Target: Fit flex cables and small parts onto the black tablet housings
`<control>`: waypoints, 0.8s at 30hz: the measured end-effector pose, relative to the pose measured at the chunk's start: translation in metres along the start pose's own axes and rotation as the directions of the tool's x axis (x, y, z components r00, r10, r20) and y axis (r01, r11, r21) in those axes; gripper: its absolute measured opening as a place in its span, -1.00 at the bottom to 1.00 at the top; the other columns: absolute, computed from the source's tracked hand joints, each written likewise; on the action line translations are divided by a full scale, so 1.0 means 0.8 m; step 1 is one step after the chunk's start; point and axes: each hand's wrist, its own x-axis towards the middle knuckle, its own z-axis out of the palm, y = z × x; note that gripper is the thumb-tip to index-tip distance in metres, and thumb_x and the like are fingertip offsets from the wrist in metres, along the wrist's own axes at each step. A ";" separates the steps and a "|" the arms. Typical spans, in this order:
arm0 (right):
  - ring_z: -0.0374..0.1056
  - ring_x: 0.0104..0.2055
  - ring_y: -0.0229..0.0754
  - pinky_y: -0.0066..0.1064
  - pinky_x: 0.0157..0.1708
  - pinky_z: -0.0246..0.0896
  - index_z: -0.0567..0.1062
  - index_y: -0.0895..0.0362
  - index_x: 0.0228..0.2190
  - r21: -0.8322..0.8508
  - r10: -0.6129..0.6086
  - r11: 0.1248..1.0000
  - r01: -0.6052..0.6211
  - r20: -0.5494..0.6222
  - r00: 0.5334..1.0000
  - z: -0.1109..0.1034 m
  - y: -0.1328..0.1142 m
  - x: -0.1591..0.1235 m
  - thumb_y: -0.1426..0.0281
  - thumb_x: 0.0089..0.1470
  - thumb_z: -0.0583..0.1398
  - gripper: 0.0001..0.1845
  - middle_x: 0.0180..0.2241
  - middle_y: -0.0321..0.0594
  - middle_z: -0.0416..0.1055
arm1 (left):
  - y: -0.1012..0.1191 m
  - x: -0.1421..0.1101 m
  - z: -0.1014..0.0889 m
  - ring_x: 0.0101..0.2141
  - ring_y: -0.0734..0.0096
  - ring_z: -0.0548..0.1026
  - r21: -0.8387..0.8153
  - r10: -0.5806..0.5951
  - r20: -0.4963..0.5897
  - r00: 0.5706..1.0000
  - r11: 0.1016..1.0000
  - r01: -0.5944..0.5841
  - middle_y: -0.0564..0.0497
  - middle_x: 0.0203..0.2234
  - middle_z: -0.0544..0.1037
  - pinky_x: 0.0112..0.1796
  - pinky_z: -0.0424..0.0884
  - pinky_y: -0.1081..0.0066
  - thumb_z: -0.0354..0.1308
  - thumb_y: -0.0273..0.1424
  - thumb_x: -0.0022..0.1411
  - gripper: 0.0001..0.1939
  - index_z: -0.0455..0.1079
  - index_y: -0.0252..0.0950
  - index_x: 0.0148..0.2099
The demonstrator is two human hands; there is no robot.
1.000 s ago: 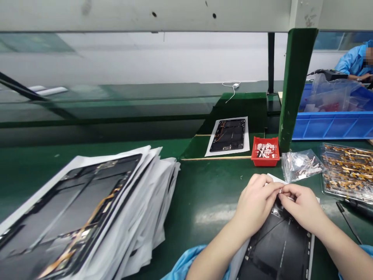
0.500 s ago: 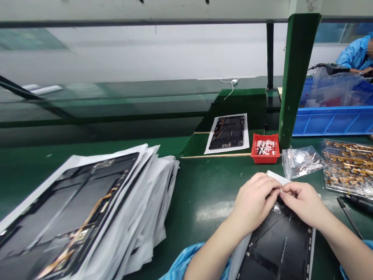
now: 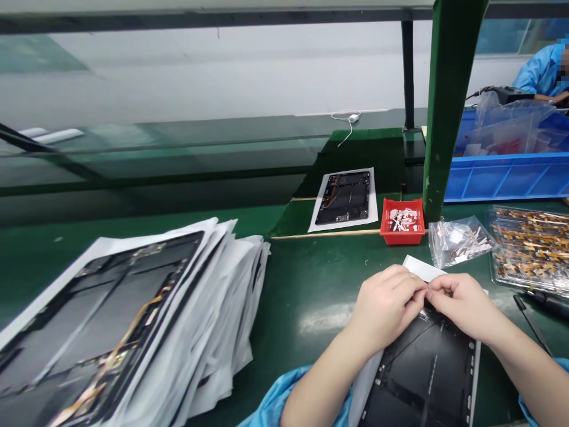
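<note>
A black tablet housing (image 3: 422, 379) lies on a white paper sheet (image 3: 420, 268) in front of me, with a thin dark cable running across it. Over its far end, my left hand (image 3: 389, 302) is closed, thumb and forefinger pinched together. My right hand (image 3: 457, 302) pinches from the other side, its fingertips meeting the left ones. Whatever sits between the fingertips is tiny and mostly hidden. Beyond the hands stands a red tray (image 3: 402, 237) holding small white and dark pieces. Beside it is a clear bag (image 3: 460, 240) of small parts.
A tall stack of housings (image 3: 115, 314) layered with paper fills the left. Another housing (image 3: 347, 198) lies on paper farther back. At right are a plastic tray of flex cables (image 3: 531, 249), a black pen-like tool (image 3: 531, 323), a green post (image 3: 451, 112) and a blue bin (image 3: 507, 178). A person in blue (image 3: 540, 74) sits beyond.
The camera view has shifted slightly, so the background sits a little higher and further left. Both hands keep their pinch at the far end of the housing.
</note>
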 end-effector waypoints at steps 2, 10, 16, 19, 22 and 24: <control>0.08 -0.53 -0.29 -0.46 -0.52 -0.03 0.46 0.12 -0.57 -0.007 -0.002 1.000 0.002 -0.009 1.000 -0.001 -0.001 0.000 0.27 0.07 0.15 -0.74 -0.61 -0.38 0.22 | 0.000 0.001 -0.001 -0.30 0.33 0.57 0.004 -0.020 0.003 1.000 1.000 0.020 0.03 -0.37 0.65 -0.25 0.50 0.35 0.13 -0.47 0.31 -0.87 0.51 -0.24 -0.21; 0.15 -0.47 -0.24 -0.45 -0.49 0.00 0.47 0.10 -0.57 -0.049 -0.014 0.999 0.013 -0.012 1.000 -0.002 -0.004 -0.003 0.33 0.03 0.17 -0.80 -0.57 -0.35 0.29 | 0.001 0.000 -0.006 -0.28 0.31 0.57 -0.004 -0.039 0.085 0.996 0.999 0.039 0.04 -0.38 0.65 -0.25 0.49 0.36 0.13 -0.47 0.31 -0.85 0.53 -0.22 -0.20; 0.12 -0.50 -0.27 -0.44 -0.50 -0.02 0.49 0.10 -0.55 -0.001 0.009 1.000 -0.009 0.013 1.000 -0.001 -0.005 -0.004 0.31 0.03 0.17 -0.80 -0.59 -0.37 0.26 | 0.002 -0.001 0.000 -0.35 0.35 0.56 0.034 -0.005 -0.003 1.000 0.999 0.005 0.08 -0.46 0.62 -0.30 0.47 0.38 0.13 -0.51 0.27 -0.87 0.48 -0.24 -0.29; 0.11 -0.52 -0.28 -0.44 -0.50 -0.01 0.46 0.10 -0.59 0.054 0.019 0.998 -0.021 0.028 0.999 -0.001 -0.007 -0.003 0.30 0.02 0.18 -0.78 -0.61 -0.38 0.25 | 0.004 0.000 0.002 -0.38 0.37 0.56 0.081 0.029 -0.056 0.998 0.996 -0.024 0.08 -0.49 0.60 -0.31 0.46 0.38 0.13 -0.52 0.26 -0.87 0.45 -0.25 -0.33; 0.09 -0.54 -0.29 -0.44 -0.50 -0.01 0.41 0.10 -0.63 0.118 0.034 0.992 -0.040 0.050 0.998 0.000 -0.008 -0.002 0.27 0.01 0.18 -0.74 -0.63 -0.38 0.24 | 0.006 0.001 0.002 -0.38 0.38 0.55 0.120 0.053 -0.081 0.995 0.992 -0.043 0.08 -0.50 0.59 -0.30 0.47 0.40 0.13 -0.54 0.26 -0.86 0.43 -0.25 -0.35; 0.08 -0.55 -0.30 -0.44 -0.51 -0.01 0.39 0.11 -0.65 0.157 0.047 0.986 -0.056 0.062 0.997 0.001 -0.008 -0.002 0.27 0.01 0.18 -0.72 -0.65 -0.38 0.24 | 0.007 0.001 0.002 -0.39 0.39 0.55 0.139 0.069 -0.095 0.993 0.989 -0.055 0.09 -0.50 0.59 -0.31 0.46 0.41 0.14 -0.55 0.25 -0.86 0.42 -0.25 -0.35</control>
